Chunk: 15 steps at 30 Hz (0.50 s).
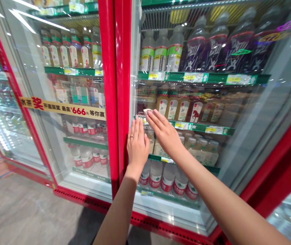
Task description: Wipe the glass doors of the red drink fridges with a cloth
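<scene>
My left hand (137,146) lies flat against the glass door (227,190) of a red-framed drinks cooler, close to the upright frame. Its fingers are stretched upward, and a ring shows on one of them. Just to the right is my right hand (164,131), its straight fingers together and slanting up to the left. From under those fingertips pokes the corner of a white cloth or tissue (147,111), pressed to the glass; the rest is hidden by the hand. Behind the pane, tea bottles (173,105) stand on a shelf near my fingers.
Purple-labelled bottles (217,44) fill the upper shelf, and red-labelled water bottles (168,178) the bottom one. A red frame (117,85) separates this door from the left glass door, which carries a yellow printed strip (64,108). Grey floor (33,207) lies at the lower left.
</scene>
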Each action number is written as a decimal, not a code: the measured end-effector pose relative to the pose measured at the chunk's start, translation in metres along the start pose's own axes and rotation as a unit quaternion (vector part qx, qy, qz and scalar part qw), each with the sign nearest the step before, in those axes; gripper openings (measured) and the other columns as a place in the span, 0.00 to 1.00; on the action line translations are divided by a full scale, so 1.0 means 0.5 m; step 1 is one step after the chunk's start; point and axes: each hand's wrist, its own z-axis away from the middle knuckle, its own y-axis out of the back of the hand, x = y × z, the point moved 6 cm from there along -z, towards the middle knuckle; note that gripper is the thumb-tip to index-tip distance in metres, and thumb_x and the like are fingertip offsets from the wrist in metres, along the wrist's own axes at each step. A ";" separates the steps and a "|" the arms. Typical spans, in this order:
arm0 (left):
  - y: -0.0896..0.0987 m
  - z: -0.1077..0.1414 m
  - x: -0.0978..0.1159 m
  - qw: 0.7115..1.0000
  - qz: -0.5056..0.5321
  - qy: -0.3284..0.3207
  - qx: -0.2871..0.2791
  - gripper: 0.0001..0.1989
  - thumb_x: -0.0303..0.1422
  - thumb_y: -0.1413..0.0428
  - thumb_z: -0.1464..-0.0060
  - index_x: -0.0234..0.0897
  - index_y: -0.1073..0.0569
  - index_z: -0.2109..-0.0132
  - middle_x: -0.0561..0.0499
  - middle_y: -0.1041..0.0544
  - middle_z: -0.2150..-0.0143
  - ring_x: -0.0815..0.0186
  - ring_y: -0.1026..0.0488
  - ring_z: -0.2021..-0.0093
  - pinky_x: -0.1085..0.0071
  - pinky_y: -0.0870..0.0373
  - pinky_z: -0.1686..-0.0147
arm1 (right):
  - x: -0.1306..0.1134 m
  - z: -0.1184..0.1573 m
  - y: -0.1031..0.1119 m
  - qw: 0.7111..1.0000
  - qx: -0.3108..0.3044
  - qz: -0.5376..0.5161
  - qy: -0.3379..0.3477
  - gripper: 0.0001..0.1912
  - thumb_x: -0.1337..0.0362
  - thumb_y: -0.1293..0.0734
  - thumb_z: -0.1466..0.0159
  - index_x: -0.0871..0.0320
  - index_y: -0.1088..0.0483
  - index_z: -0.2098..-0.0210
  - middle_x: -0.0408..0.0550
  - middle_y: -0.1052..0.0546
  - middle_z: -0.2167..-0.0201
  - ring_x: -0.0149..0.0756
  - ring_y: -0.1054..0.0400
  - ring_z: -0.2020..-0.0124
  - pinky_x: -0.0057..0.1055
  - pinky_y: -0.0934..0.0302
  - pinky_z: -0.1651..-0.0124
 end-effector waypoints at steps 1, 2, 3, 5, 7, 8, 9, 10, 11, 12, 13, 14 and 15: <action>0.003 0.000 -0.001 1.000 -0.002 0.001 -0.001 0.41 0.24 0.53 0.30 0.44 0.60 0.17 0.47 0.49 0.16 0.56 0.52 0.17 0.49 0.47 0.19 | -0.001 0.016 0.003 1.000 -0.006 0.004 0.004 0.43 0.75 0.44 0.23 0.48 0.72 0.19 0.48 0.43 0.20 0.45 0.52 0.18 0.51 0.44 0.19; 0.007 -0.001 -0.001 1.000 -0.004 0.002 -0.002 0.41 0.24 0.53 0.30 0.43 0.60 0.17 0.46 0.48 0.17 0.56 0.52 0.17 0.49 0.47 0.19 | 0.001 0.033 0.007 1.000 -0.007 0.010 0.003 0.43 0.75 0.44 0.23 0.48 0.73 0.19 0.48 0.43 0.20 0.45 0.52 0.19 0.52 0.43 0.19; 0.010 -0.001 -0.002 1.000 -0.006 0.002 -0.004 0.41 0.24 0.53 0.29 0.43 0.59 0.17 0.46 0.48 0.17 0.56 0.52 0.17 0.49 0.47 0.19 | 0.005 0.048 0.012 1.000 -0.005 0.015 -0.003 0.44 0.76 0.45 0.24 0.47 0.74 0.19 0.48 0.43 0.20 0.45 0.51 0.19 0.52 0.42 0.19; 0.018 -0.001 -0.001 1.000 -0.011 -0.001 -0.006 0.40 0.24 0.53 0.29 0.42 0.59 0.17 0.45 0.47 0.17 0.57 0.51 0.17 0.49 0.46 0.19 | 0.016 0.068 0.023 0.999 0.008 0.025 -0.025 0.46 0.78 0.46 0.25 0.45 0.76 0.20 0.47 0.43 0.20 0.45 0.51 0.19 0.53 0.42 0.20; 0.023 0.000 -0.002 1.000 -0.018 -0.006 -0.009 0.40 0.24 0.53 0.29 0.41 0.58 0.17 0.44 0.46 0.17 0.57 0.51 0.17 0.50 0.46 0.19 | 0.025 0.065 0.028 0.998 0.024 0.030 -0.045 0.47 0.80 0.47 0.26 0.44 0.77 0.20 0.47 0.44 0.19 0.46 0.53 0.18 0.55 0.42 0.20; 0.025 0.000 -0.004 1.000 -0.022 -0.009 -0.008 0.40 0.24 0.53 0.29 0.41 0.58 0.17 0.44 0.46 0.17 0.57 0.51 0.17 0.50 0.46 0.19 | 0.028 0.054 0.028 0.998 0.032 0.030 -0.051 0.47 0.80 0.48 0.27 0.44 0.77 0.20 0.47 0.45 0.19 0.47 0.54 0.18 0.56 0.43 0.19; 0.027 0.001 -0.006 1.000 -0.027 -0.011 -0.005 0.40 0.23 0.53 0.29 0.40 0.58 0.17 0.44 0.45 0.18 0.57 0.51 0.17 0.50 0.45 0.19 | 0.027 0.039 0.026 0.997 0.040 0.030 -0.051 0.47 0.81 0.48 0.27 0.45 0.77 0.20 0.47 0.46 0.19 0.47 0.55 0.18 0.56 0.43 0.19; 0.029 0.002 -0.009 0.999 -0.032 -0.012 -0.002 0.39 0.23 0.53 0.29 0.40 0.57 0.17 0.43 0.45 0.18 0.57 0.51 0.17 0.50 0.45 0.20 | 0.025 0.021 0.021 0.997 0.045 0.028 -0.049 0.47 0.81 0.48 0.27 0.45 0.77 0.20 0.47 0.46 0.19 0.46 0.56 0.18 0.56 0.44 0.19; 0.030 0.002 -0.012 0.999 -0.035 -0.012 0.001 0.39 0.23 0.53 0.29 0.40 0.57 0.17 0.43 0.45 0.18 0.57 0.51 0.17 0.50 0.45 0.20 | 0.019 0.003 0.014 0.998 0.046 0.027 -0.042 0.46 0.80 0.48 0.27 0.46 0.76 0.20 0.48 0.46 0.19 0.46 0.56 0.18 0.55 0.44 0.19; 0.032 0.002 -0.016 0.999 -0.036 -0.010 0.004 0.39 0.23 0.53 0.30 0.40 0.57 0.17 0.43 0.45 0.18 0.57 0.51 0.17 0.50 0.46 0.19 | 0.012 -0.013 0.005 0.998 0.041 0.026 -0.031 0.46 0.79 0.47 0.26 0.46 0.75 0.20 0.48 0.45 0.19 0.45 0.55 0.18 0.54 0.44 0.18; 0.033 0.002 -0.019 0.999 -0.035 -0.007 0.005 0.40 0.23 0.53 0.30 0.40 0.57 0.17 0.43 0.46 0.17 0.57 0.52 0.17 0.49 0.46 0.19 | 0.003 -0.025 -0.005 0.999 0.031 0.024 -0.016 0.44 0.78 0.46 0.25 0.47 0.73 0.19 0.49 0.44 0.20 0.45 0.54 0.18 0.53 0.44 0.19; 0.035 0.001 -0.022 0.999 -0.034 -0.004 0.006 0.40 0.23 0.53 0.30 0.41 0.57 0.17 0.44 0.46 0.17 0.57 0.52 0.17 0.49 0.47 0.19 | -0.007 -0.033 -0.015 1.000 0.017 0.022 0.001 0.43 0.77 0.45 0.24 0.48 0.71 0.19 0.50 0.43 0.20 0.45 0.53 0.18 0.53 0.43 0.19; 0.037 0.000 -0.025 0.999 -0.032 0.000 0.007 0.40 0.24 0.53 0.30 0.41 0.58 0.17 0.44 0.47 0.17 0.57 0.52 0.17 0.49 0.48 0.19 | -0.016 -0.033 -0.024 1.000 0.001 0.020 0.019 0.42 0.76 0.44 0.24 0.50 0.68 0.18 0.51 0.42 0.20 0.45 0.51 0.19 0.52 0.42 0.19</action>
